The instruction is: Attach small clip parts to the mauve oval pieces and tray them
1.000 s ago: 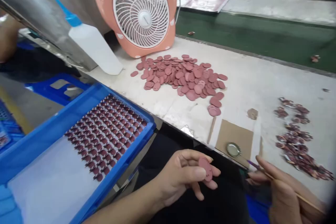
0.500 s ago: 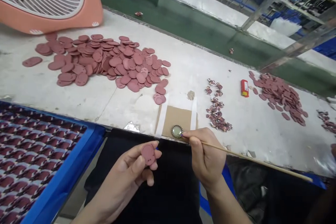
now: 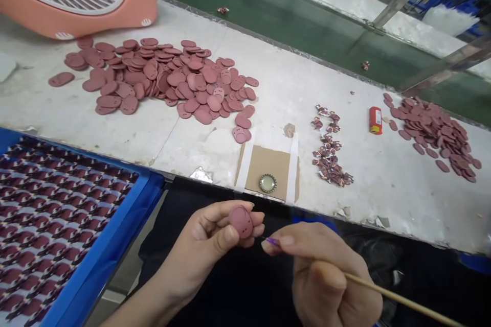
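My left hand [image 3: 207, 240] pinches a flat, dusty-pink oval piece [image 3: 241, 222] with small holes, possibly rubber or foam. My right hand [image 3: 326, 276] grips a thin wooden stick [image 3: 402, 302] with a purple tip [image 3: 272, 241], which sits just beside the pink piece. A round metal bottle cap [image 3: 267, 183] lies on a brown cardboard square [image 3: 268, 168] taped to the bench, a little beyond both hands. A large heap of matching pink pieces [image 3: 161, 79] spreads across the bench to the left.
A blue crate [image 3: 126, 214] holds rows of dark red pieces at lower left. Printed scraps [image 3: 328, 156], a red canister [image 3: 376, 120] and another pink heap [image 3: 433, 133] lie on the white bench [image 3: 345, 204]. A pink fan [image 3: 76, 0] stands behind; a green belt [image 3: 307, 25] runs beyond.
The view has swung right, bringing the canister and second heap in. My right hand has moved the stick's purple tip from near the bottle cap to beside the pink piece. My left hand keeps hold.
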Demonstrator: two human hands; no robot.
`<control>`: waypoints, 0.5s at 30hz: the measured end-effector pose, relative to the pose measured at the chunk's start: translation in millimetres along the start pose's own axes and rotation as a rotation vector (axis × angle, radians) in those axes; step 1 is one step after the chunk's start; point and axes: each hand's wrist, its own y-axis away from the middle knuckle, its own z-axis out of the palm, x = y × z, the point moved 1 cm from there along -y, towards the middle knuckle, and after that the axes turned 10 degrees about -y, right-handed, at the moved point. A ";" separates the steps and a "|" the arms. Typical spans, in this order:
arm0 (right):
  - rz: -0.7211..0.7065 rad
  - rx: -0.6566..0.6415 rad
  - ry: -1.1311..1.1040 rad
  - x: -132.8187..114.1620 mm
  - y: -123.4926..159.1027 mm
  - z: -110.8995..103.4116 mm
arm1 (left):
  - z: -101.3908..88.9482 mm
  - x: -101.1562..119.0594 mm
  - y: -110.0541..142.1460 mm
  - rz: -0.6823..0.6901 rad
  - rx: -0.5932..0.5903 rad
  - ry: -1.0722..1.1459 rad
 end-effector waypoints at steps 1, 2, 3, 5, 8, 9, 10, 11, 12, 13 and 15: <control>-0.010 -0.009 -0.068 -1.6 0.4 2.1 | 0.4 0.2 0.7 0.010 -0.006 -0.005; -0.014 -0.018 -0.121 -2.4 0.4 3.7 | 0.7 0.4 1.4 0.020 -0.009 -0.011; -0.012 -0.028 -0.146 -2.4 0.1 4.9 | 1.0 0.7 1.9 0.027 -0.007 -0.015; -0.011 -0.053 -0.135 -1.5 -0.8 6.4 | 1.6 1.6 2.7 0.037 0.003 -0.017; -0.042 -0.072 -0.095 -1.4 -4.3 7.3 | 2.9 3.5 3.2 0.047 0.032 -0.020; -0.055 -0.079 -0.082 -2.0 -6.1 7.6 | 3.3 4.2 3.4 0.053 0.045 -0.023; -0.065 -0.087 -0.066 -2.8 -8.2 7.9 | 3.7 4.7 3.5 0.059 0.057 -0.028; -0.074 -0.097 -0.047 -3.8 -10.3 8.0 | 3.9 5.1 3.7 0.063 0.066 -0.032; -0.080 -0.115 -0.029 -4.8 -12.3 8.2 | 4.1 5.4 3.8 0.068 0.072 -0.034; -0.083 -0.134 -0.010 -5.7 -14.0 8.2 | 4.3 5.4 4.0 0.069 0.075 -0.037; -0.085 -0.174 0.018 -7.2 -16.3 7.9 | 4.4 5.2 4.4 0.063 0.075 -0.036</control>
